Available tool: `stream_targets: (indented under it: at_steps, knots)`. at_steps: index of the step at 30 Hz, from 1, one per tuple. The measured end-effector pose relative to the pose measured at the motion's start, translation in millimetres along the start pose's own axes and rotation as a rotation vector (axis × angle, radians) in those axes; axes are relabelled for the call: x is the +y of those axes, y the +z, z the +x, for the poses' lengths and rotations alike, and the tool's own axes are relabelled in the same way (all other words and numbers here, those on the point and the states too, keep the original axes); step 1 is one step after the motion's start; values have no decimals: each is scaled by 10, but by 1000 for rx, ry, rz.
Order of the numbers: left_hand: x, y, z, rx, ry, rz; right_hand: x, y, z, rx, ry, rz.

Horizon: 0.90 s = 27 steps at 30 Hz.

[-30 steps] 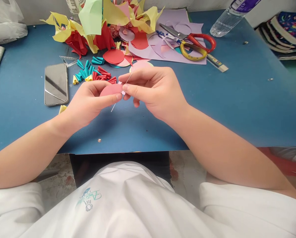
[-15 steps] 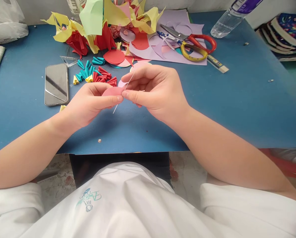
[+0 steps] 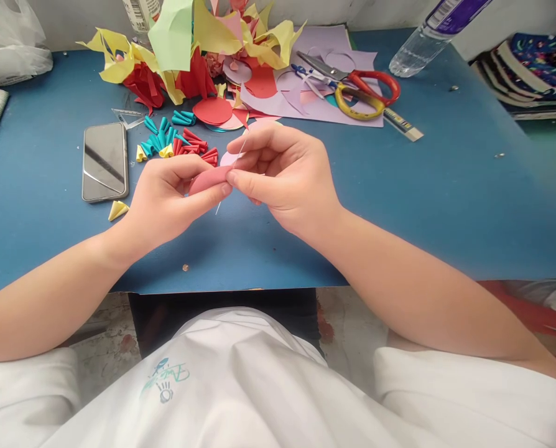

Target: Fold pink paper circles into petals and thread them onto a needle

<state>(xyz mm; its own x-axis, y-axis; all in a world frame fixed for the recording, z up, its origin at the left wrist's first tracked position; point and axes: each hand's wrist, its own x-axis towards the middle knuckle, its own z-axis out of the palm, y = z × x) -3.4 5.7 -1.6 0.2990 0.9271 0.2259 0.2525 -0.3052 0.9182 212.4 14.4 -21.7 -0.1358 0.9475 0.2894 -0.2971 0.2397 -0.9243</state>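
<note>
Between my hands, above the blue table, is a piece of pink paper (image 3: 209,179) with a curved edge. My left hand (image 3: 170,193) pinches it with the thumb in front and the fingers behind. My right hand (image 3: 287,174) grips the paper's right end between thumb and fingers, its fingertips partly hidden. A thin white stick (image 3: 219,207) slants past the paper at the pinch; its middle is covered by the right thumb and paper. Just behind the hands lie small rolled paper cones, red (image 3: 194,143), teal (image 3: 161,135) and yellow (image 3: 166,151).
A phone (image 3: 104,163) lies left, with a yellow cone (image 3: 118,210) near it. Crumpled paper scraps (image 3: 173,37), red paper circles (image 3: 213,111), scissors (image 3: 362,87) and a cutter blade (image 3: 403,124) lie behind. A water bottle (image 3: 418,53) stands at the back right.
The pink paper looks more curled around the stick than before, and the stick's upper end shows less. My left hand has shifted slightly, uncovering more of the yellow cone.
</note>
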Motion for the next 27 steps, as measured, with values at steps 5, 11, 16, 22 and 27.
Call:
stream_targets:
  at_steps: [5, 11, 16, 22, 27]
  knots:
    - [-100, -44, 21, -41, 146, 29, 19, -35, 12, -79, -15, 2]
    - [-124, -78, 37, -90, 74, -34, 6, -25, 3, -84, -28, 24]
    - [-117, -53, 45, -86, 40, -78, 8, -22, 8, -44, -8, 44]
    - [-110, -25, 39, -64, -24, -131, 30, 14, 18, -40, 16, 110]
    - [-97, -27, 21, -62, 27, -95, 23, 44, -5, 0, 8, 89]
